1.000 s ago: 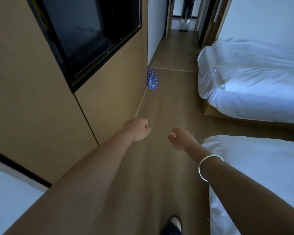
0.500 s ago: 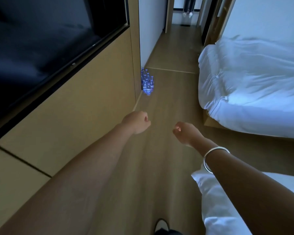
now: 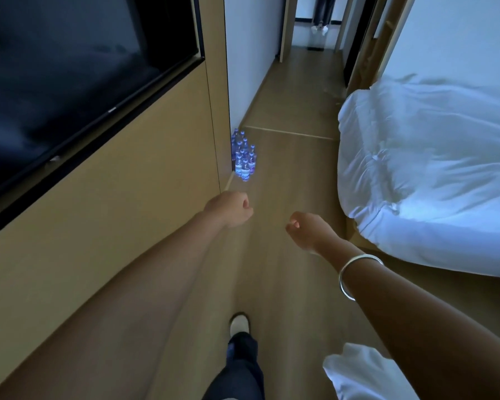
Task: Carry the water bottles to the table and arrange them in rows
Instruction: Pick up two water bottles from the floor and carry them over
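Bottles [image 3: 243, 157] stand clustered on the wooden floor [image 3: 295, 180] against the wall corner, well ahead of both hands and untouched. Left hand [image 3: 228, 209] and right hand [image 3: 308, 229] reach forward side by side, apart, each with fingers curled into a fist and holding nothing. A silver bangle [image 3: 355, 274] circles the right wrist. A white bed [image 3: 433, 174] lies to the right of the right hand, a dark screen [image 3: 78, 76] to the left of the left hand.

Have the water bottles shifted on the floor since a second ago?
No. The water bottles still stand clustered on the floor against the corner of the wood wall panel, just short of the floor seam. They only look nearer because the camera walked forward.
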Demonstrator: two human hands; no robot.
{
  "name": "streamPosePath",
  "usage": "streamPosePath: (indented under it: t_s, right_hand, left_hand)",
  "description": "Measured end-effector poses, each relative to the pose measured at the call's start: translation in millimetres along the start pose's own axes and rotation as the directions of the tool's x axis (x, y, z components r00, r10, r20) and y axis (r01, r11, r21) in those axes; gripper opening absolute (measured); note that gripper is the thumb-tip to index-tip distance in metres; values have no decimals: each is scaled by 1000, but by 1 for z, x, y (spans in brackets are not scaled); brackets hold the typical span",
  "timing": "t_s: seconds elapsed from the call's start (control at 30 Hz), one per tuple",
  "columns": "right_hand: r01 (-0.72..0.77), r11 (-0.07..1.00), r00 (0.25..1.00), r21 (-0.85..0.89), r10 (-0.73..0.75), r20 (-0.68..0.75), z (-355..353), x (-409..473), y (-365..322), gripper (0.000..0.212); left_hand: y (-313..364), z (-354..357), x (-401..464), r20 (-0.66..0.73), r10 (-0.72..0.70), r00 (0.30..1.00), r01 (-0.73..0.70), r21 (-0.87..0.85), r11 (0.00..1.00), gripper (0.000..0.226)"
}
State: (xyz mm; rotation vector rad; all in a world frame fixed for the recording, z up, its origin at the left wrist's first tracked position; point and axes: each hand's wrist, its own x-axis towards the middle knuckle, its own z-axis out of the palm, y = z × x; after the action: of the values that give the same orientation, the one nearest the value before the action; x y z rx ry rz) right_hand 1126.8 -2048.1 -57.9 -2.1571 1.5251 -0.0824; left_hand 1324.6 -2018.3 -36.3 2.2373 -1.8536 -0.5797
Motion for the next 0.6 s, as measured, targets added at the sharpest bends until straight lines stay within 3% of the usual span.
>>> streamPosePath:
  t_s: [0.3, 0.6]
  right_hand:
    - [-24, 998, 999, -59, 26, 39, -33, 193, -15, 32]
    - [-50, 998, 997, -30, 51, 54, -61, 324, -16, 34]
  left_hand:
    - [-40, -35, 199, -14, 15, 1000, -16, -46, 999, 15]
    - [-57, -53, 329, 59, -18, 998, 21, -42, 999, 16]
